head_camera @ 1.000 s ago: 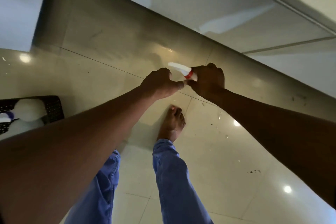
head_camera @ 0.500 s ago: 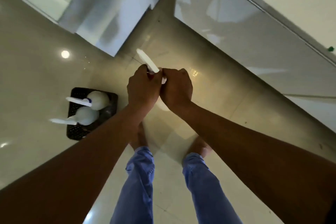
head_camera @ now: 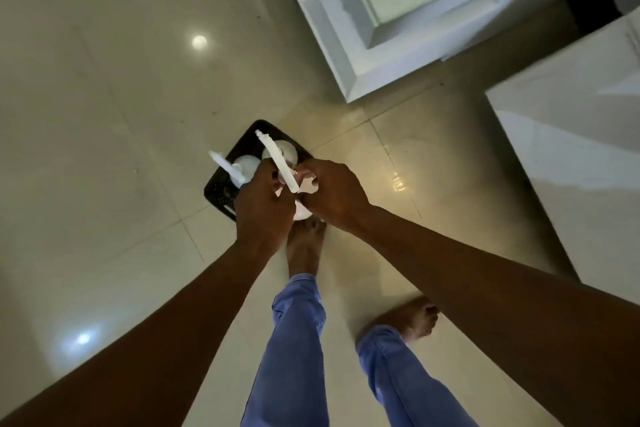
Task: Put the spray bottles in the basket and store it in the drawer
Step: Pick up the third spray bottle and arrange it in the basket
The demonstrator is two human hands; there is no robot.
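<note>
I hold a white spray bottle [head_camera: 281, 163] in both hands, its long nozzle pointing up and to the left. My left hand [head_camera: 265, 208] grips it from the left and my right hand [head_camera: 334, 194] is closed around its head from the right. Its round body [head_camera: 302, 213] shows below my fingers. The bottle hangs just above the near right part of a black mesh basket [head_camera: 219, 188] that stands on the floor. Two more white spray bottles [head_camera: 247, 163] [head_camera: 290, 150] stand inside the basket, partly hidden by my hands.
The floor is glossy beige tile [head_camera: 121, 114] with lamp reflections. A white cabinet corner [head_camera: 346, 45] juts in at the top right, and another white unit [head_camera: 571, 156] runs along the right. My bare feet [head_camera: 304, 248] [head_camera: 412, 319] stand just behind the basket.
My two hands have carried the spray bottle from near the cabinets to a spot over the basket. The view has swung, and the basket now lies straight ahead of me.
</note>
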